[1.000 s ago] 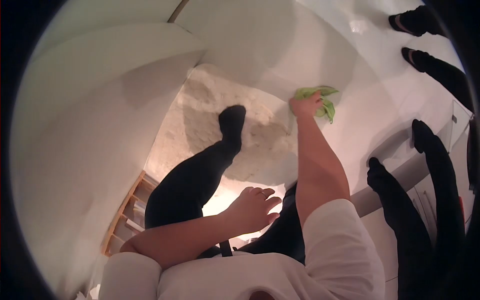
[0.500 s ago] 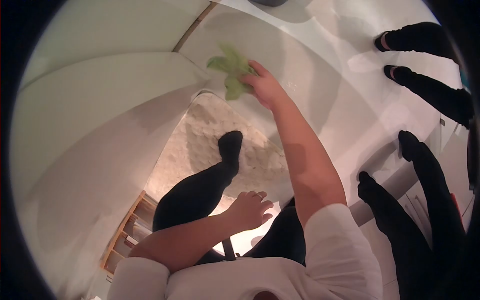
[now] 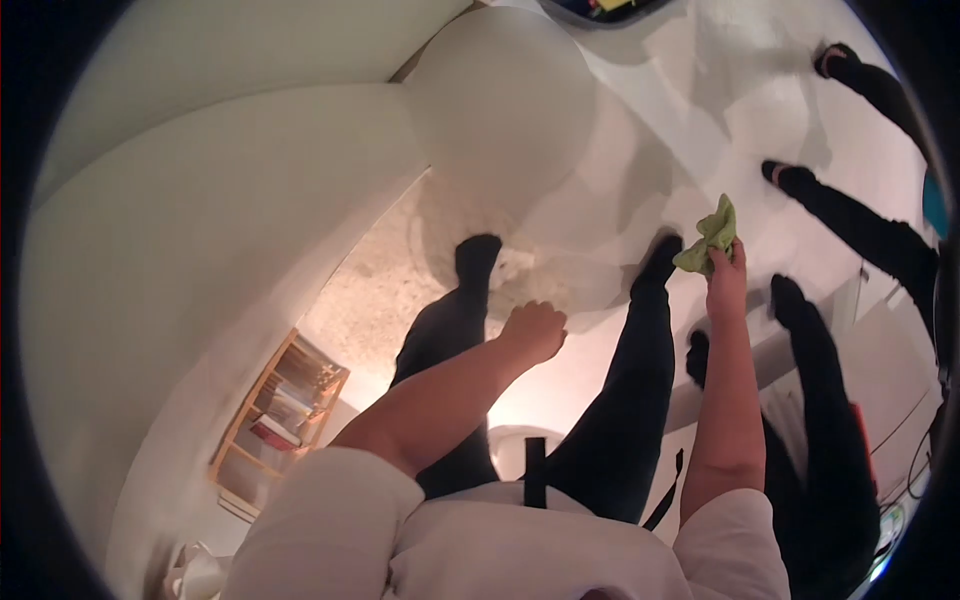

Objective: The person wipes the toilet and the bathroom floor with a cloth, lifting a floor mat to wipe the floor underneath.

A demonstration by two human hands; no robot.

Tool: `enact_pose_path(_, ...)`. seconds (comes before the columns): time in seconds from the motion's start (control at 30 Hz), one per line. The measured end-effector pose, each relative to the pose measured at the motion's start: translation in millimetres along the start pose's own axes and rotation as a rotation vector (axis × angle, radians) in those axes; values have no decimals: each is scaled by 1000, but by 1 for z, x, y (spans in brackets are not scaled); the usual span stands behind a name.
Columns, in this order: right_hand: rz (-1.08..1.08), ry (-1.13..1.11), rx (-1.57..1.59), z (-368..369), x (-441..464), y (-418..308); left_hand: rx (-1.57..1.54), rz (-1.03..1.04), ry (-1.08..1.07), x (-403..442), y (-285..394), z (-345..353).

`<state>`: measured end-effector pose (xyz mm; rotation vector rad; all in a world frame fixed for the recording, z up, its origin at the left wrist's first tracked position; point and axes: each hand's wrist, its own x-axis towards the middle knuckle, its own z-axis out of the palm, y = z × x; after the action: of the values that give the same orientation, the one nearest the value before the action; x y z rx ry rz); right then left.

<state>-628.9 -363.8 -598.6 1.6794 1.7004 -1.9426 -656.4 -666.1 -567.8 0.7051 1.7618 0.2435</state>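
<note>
A crumpled green cloth [image 3: 717,238] hangs from my right hand [image 3: 730,265], pinched between the fingers out over the pale floor, near my right foot. My left hand [image 3: 533,332] is in front of my body, above my legs, its fingers curled in. Nothing shows in the left hand. My dark-clad legs stand apart below both arms.
A pale round shape [image 3: 500,90] lies ahead, beside a curved white wall [image 3: 230,200]. At lower left stands a wooden shelf [image 3: 275,415] with books. Other people's dark-clothed legs [image 3: 850,215] are on the right. A dark container [image 3: 575,12] sits at the top edge.
My right hand has swung from the far middle to the right, carrying the green cloth. My left hand's spread fingers have curled in. My right foot has come into view, and the view has shifted.
</note>
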Motion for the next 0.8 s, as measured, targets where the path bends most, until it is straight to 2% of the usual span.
enact_pose_path(0.07,-16,-4,-176,-12,51,14,-137,-20,38,11,0,4)
enact_pose_path(0.13,-61,-24,-419,-11,112,31,-293,5,181,14,-3,8)
enact_pose_path(0.17,-103,-107,-563,3,114,9,-362,-9,248,14,-5,11)
enact_pose_path(0.27,-115,-69,-597,12,177,17,-452,-106,134,4,-5,10)
enact_pose_path(0.37,-92,-13,-486,36,197,17,-507,-64,183,-8,-7,12)
enact_pose_path(0.43,-81,93,-649,55,230,51,-553,-61,240,-13,-9,10)
enact_pose_path(0.53,-103,213,-889,137,218,66,-587,-101,290,-19,-18,13)
enact_pose_path(0.6,-279,165,-1091,202,198,81,-608,-121,282,-24,-20,13)
enact_pose_path(0.67,-671,50,-1334,253,176,100,-622,-118,266,-26,-20,7)
enact_pose_path(0.73,-838,-123,-1450,282,141,95,-622,-99,269,-27,-20,5)
enact_pose_path(0.8,-880,-387,-1513,287,126,93,-646,-83,266,-25,-24,-2)
